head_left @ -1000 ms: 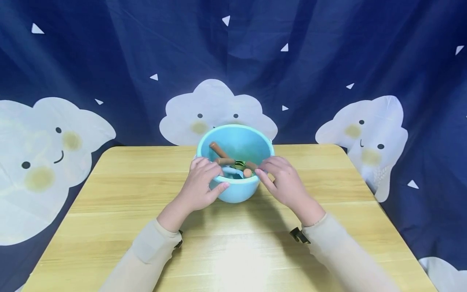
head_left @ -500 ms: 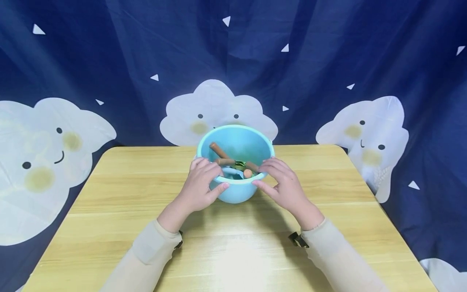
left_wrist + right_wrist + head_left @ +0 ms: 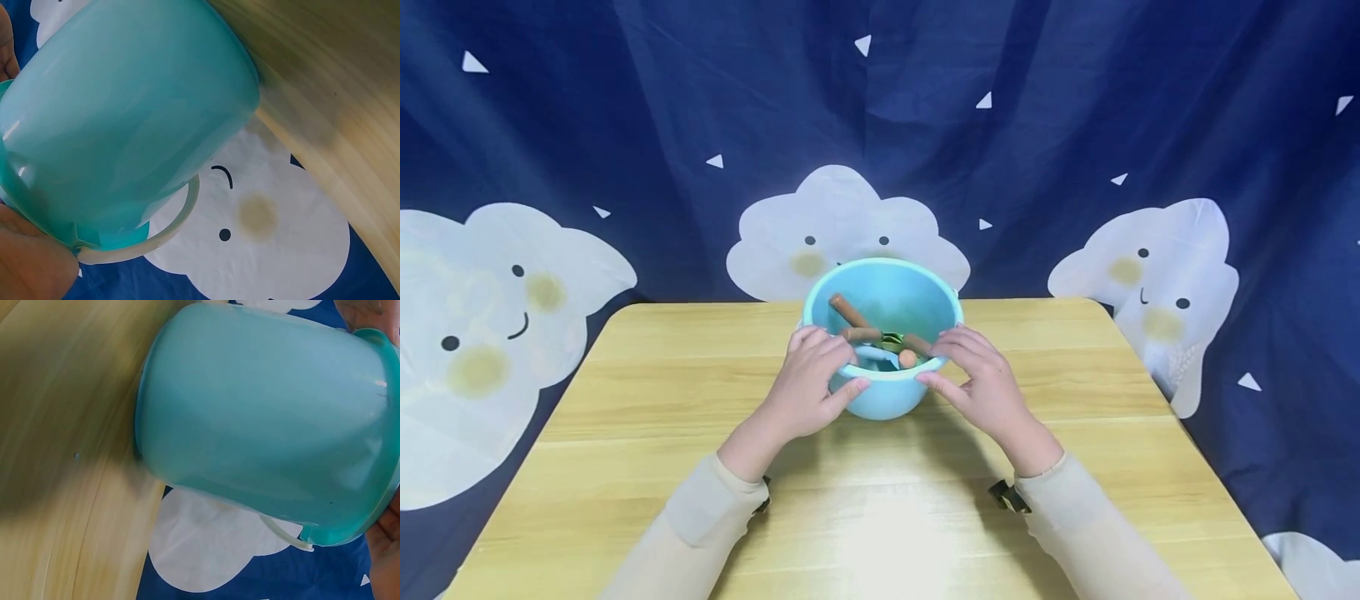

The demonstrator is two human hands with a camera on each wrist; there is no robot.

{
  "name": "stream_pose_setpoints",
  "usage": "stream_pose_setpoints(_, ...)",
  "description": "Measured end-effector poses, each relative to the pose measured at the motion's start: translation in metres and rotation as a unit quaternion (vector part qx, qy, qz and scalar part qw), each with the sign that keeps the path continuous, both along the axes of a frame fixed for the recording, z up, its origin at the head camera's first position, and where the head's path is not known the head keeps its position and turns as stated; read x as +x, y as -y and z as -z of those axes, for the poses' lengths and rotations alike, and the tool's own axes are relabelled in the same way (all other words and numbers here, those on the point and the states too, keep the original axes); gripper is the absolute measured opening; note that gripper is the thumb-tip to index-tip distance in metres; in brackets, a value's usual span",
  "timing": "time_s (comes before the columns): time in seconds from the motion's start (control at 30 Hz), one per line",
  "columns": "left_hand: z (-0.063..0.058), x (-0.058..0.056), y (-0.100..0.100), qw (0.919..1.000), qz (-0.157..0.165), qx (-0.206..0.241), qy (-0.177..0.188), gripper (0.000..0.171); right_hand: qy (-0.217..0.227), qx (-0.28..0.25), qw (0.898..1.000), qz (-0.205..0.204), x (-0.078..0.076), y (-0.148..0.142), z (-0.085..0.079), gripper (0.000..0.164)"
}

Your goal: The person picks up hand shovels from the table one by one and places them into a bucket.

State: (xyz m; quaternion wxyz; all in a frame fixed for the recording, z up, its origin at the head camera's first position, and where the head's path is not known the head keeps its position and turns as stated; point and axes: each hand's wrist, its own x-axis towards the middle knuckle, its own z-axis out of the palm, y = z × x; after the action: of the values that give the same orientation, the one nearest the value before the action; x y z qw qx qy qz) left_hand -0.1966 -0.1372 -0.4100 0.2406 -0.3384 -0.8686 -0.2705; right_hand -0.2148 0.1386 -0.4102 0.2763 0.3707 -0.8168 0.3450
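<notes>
A light blue plastic bucket (image 3: 883, 400) stands upright toward the far side of the table. My left hand (image 3: 808, 379) grips its rim at the front left, thumb outside and fingers over the edge. At the front right, my right hand (image 3: 981, 379) holds the rim the same way. Inside the bucket lie several brown handles (image 3: 848, 310), whose tool ends are mostly hidden, and a light blue piece (image 3: 876, 355). A bit of green (image 3: 892, 340) shows between them. The bucket's pale carrying handle (image 3: 165, 237) hangs on the far side in the left wrist view.
The bucket is on a light wooden table (image 3: 640, 400) with rounded far corners. Behind it hangs a dark blue curtain (image 3: 625, 108) printed with white clouds and triangles. Glare brightens the table's near middle.
My right thumb has moved down and left, from over the rim to the bucket's outer side. My left hand keeps its grip, and the bucket stays in place.
</notes>
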Motion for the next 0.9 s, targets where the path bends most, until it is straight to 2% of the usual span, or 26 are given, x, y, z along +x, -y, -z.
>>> stream_pose_setpoints(0.2, -0.0014, 0.0006, 0.0026, 1.0, 0.0, -0.008, 0.004, 0.043, -0.004, -0.005, 1.0, 0.003, 0.001, 0.0032, 0.0, 0.055)
stream_pose_setpoints(0.43, -0.0034, -0.0015, 0.0052, 0.9999, 0.007, -0.009, 0.009, 0.03, -0.001, -0.01, 1.0, 0.009, 0.0014, 0.005, 0.0005, 0.055)
stream_pose_setpoints(0.77, -0.0038, -0.0018, 0.0058, 0.9997, 0.008, -0.013, 0.02, 0.029, 0.005, 0.013, 1.0, 0.018, 0.0035, 0.0037, -0.0009, 0.054)
stream_pose_setpoints(0.9, -0.0045, 0.0001, 0.0074, 0.9995, 0.008, -0.017, 0.026, 0.025, 0.014, 0.03, 0.999, 0.018, 0.0052, 0.0023, -0.0043, 0.049)
